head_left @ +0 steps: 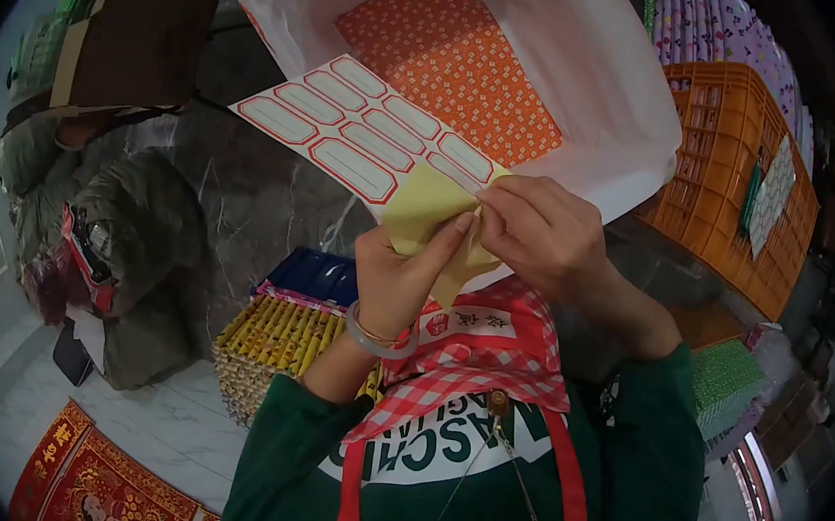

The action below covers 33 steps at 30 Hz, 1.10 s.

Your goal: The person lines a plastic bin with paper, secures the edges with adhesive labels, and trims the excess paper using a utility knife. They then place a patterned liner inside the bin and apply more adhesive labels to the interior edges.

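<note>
We find open grey floor [243,194] to our left; a white bag [613,109] blocks ahead, and an orange crate [716,189] crowds our right.

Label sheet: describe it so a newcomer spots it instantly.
Start at the big white bag filling the top centre. In front of its lower left edge, the left hand and right hand pinch one corner of the label sheet. Unlike the orange patterned paper inside the bag, it carries rows of blank white labels outlined in red, with yellow backing.
</note>
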Motion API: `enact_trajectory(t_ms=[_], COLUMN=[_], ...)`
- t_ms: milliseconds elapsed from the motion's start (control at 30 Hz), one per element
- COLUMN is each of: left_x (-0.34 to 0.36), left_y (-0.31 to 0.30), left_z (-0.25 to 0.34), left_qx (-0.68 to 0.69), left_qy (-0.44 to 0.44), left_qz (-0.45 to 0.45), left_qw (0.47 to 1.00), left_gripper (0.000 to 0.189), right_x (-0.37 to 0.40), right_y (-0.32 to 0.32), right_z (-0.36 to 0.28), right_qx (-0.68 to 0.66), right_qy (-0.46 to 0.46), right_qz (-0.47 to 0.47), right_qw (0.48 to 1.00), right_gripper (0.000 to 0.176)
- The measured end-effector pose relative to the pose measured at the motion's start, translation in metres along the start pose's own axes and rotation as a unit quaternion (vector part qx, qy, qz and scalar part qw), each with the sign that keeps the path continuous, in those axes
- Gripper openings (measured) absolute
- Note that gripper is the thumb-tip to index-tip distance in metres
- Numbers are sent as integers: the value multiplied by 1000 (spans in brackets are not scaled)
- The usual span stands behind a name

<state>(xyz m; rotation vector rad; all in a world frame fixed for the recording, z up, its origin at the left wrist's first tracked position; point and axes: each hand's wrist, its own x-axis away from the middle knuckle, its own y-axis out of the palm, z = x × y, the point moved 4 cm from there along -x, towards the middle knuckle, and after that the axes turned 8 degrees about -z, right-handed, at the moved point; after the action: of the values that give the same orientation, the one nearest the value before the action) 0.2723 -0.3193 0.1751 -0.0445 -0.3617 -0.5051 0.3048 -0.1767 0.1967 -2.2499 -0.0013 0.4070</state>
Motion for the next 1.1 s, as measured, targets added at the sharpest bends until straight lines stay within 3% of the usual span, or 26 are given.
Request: enact_trajectory(t_ms=[67, 100, 167, 233, 300, 367, 400, 433, 500, 533, 600, 667, 767, 900, 967, 1000, 1067, 1100], left_x=[-3, -3, -3, 4, 18, 38, 61, 82, 101, 103, 104, 96, 100, 119, 144, 150, 162, 187], left_y=[-4, -8, -21, -43, -74, -133, -175, -208, -234, -239, -242, -224, -207, -171, -163, -158, -141, -140], left_z=[-3, -2, -4, -4, -1, -12, -28, -41, -49, -57, -85, -115, -187, -257, -310, -326, -359, -408], left_qx=[76, 79, 116, 86, 94, 55, 105, 154, 269, 346, 245, 211, 193, 96, 73, 76, -14, 27], left_qy=[-51, -52, -77, -100, -105, -45, -7, 31, 6, 15, -56, -125, -200, -316, -361, -363, -404, -322], left_qz=[-4, -3, -27, -33, -41, -7, 62, 132, 286, 236, 344, 355, 389, 407, 395, 398, 320, 325], left_qw=[996, 995, 990, 991, 989, 997, 993, 979, 920, 908, 905, 902, 878, 852, 842, 839, 857, 889], left_gripper=[19, 19, 19, 19, 26, 38, 44, 50, 51, 46, 43, 44, 44, 40, 39, 39, 36, 33], right_x=[-3, -8, -11, -16, -26, -34, -36, -37, -37, -31, -18, 15, 72, 114, 126, 133, 150, 155], right_y=[-4, -8, -14, -25, -41, -50, -46, -40, -16, 5, 56, 118, 186, 219, 225, 230, 237, 238], right_z=[6, 17, 38, 54, 71, 96, 110, 126, 159, 176, 199, 237, 284, 296, 293, 294, 297, 294], right_qx=[-16, -139, -324, -430, -402, -336, -335, -253, -98, -25, 80, 168, 199, 167, 153, 154, 169, 167], right_qy=[4, 93, 243, 293, 296, 321, 327, 340, 332, 312, 244, 139, 113, 122, 171, 167, 142, 143], right_qz=[-2, -30, -67, -140, -192, -233, -239, -273, -343, -377, -435, -468, -555, -583, -549, -553, -558, -565], right_qw=[1000, 985, 912, 842, 845, 854, 851, 863, 873, 872, 863, 856, 800, 786, 804, 802, 800, 795], right_gripper=[16, 14, 9, 10, 15, 20, 20, 19, 18, 19, 16, 16, 20, 24, 27, 27, 28, 28])
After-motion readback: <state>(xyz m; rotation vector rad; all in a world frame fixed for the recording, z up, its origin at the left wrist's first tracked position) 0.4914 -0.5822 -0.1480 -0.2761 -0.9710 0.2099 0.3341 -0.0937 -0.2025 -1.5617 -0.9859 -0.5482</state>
